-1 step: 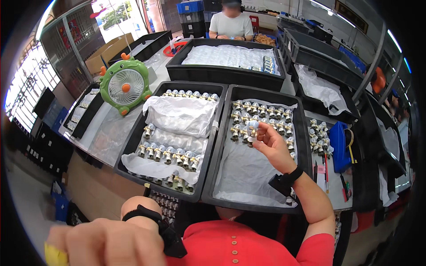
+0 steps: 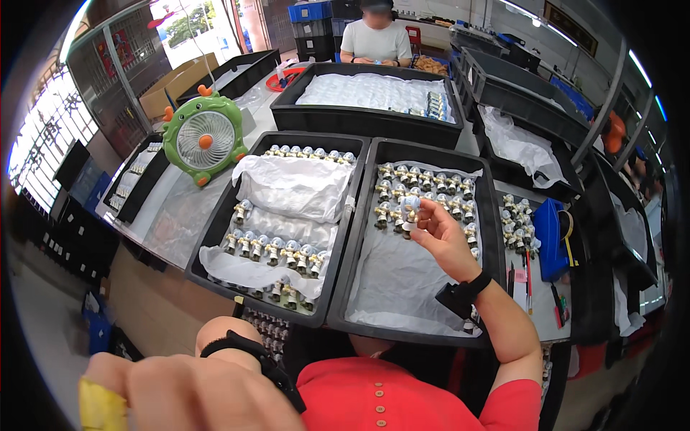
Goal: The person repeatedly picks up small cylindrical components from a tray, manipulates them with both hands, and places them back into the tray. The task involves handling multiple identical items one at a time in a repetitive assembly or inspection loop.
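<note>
Right hand (image 2: 444, 241) pinches one small valve part (image 2: 410, 210) in its fingers, lifted above the right black tray (image 2: 496, 287) beside its rows, likely for inspection. Left hand (image 2: 180, 391) sits low near camera, closed on a yellow item (image 2: 100, 409).

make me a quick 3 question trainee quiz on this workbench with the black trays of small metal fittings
1. True or false: the right hand holds a small metal fitting over the black plastic tray lined with clear film.
2. Which hand has something yellow at its fingers? A) left hand B) right hand
3. Fill in: the green round-faced desk fan stands to the ___ of the trays.

Key: 1 true; 2 A; 3 left
</note>
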Motion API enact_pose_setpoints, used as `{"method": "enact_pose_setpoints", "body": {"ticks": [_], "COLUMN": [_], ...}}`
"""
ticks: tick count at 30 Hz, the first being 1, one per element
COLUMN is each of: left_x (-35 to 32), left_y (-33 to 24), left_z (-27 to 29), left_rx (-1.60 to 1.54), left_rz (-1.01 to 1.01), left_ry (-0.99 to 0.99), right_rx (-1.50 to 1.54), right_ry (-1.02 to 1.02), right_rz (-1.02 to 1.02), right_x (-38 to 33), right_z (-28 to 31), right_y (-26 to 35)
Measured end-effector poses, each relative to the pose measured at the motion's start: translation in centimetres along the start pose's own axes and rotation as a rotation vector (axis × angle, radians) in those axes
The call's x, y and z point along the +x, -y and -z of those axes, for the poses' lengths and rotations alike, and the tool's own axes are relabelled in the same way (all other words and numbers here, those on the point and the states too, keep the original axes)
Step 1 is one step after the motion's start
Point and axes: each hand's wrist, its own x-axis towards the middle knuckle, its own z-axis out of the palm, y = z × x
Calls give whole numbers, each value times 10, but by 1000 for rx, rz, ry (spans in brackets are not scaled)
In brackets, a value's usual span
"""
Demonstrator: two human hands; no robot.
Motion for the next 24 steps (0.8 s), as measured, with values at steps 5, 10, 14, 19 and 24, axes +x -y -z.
{"method": "enact_pose_setpoints", "body": {"ticks": [5,10,14,19,24], "left_x": [29,3,-6,-1,-31], "left_y": [7,24,18,75,153], "left_z": [-15,-5,8,62,156], "left_rx": [10,-123,-180,304,616], "left_rz": [206,-41,-93,139,702], "left_ry": [73,111,97,-306,-410], "right_rx": [-26,27,49,17,81], "right_ry": [2,26,21,31,58], "right_rz": [-4,11,6,27,23], "right_x": [-3,-2,-3,-4,-1], "right_z": [0,-4,-4,2,0], "right_y": [3,6,8,8,5]}}
